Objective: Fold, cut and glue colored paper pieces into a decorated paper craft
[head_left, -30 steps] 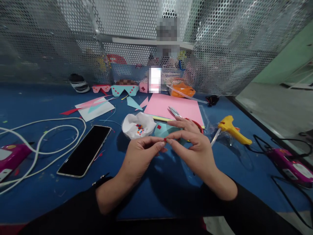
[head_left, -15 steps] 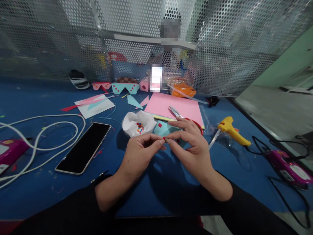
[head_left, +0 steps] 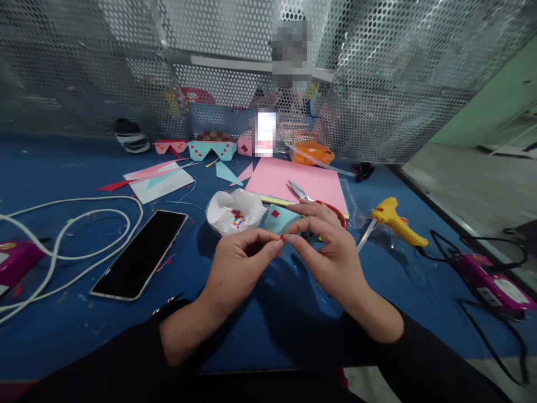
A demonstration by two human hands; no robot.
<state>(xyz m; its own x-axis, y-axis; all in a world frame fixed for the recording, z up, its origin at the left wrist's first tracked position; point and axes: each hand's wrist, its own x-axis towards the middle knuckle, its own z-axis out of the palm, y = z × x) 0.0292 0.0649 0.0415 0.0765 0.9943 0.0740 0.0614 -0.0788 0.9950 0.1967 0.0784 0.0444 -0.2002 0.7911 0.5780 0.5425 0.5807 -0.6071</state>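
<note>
My left hand [head_left: 239,266] and my right hand [head_left: 327,252] meet fingertip to fingertip over the blue table [head_left: 268,313]. Both pinch a tiny red paper piece [head_left: 282,238] between thumbs and forefingers. Just behind them lies a light blue folded paper shape [head_left: 280,218] with a small red square on it. A white bowl of tiny coloured paper bits [head_left: 235,212] stands to the left of that shape. Scissors with red handles [head_left: 312,200] lie behind my right hand, partly hidden by it.
A black phone [head_left: 140,253] and white cables [head_left: 71,235] lie at left. A yellow glue gun [head_left: 392,215] and a magenta device [head_left: 495,282] lie at right. Pink paper [head_left: 293,179], paper scraps and folded paper shapes [head_left: 212,148] sit behind, before a perforated metal screen [head_left: 104,67].
My hands keep pinching the red piece, with only slight finger shifts. The view has drifted a little.
</note>
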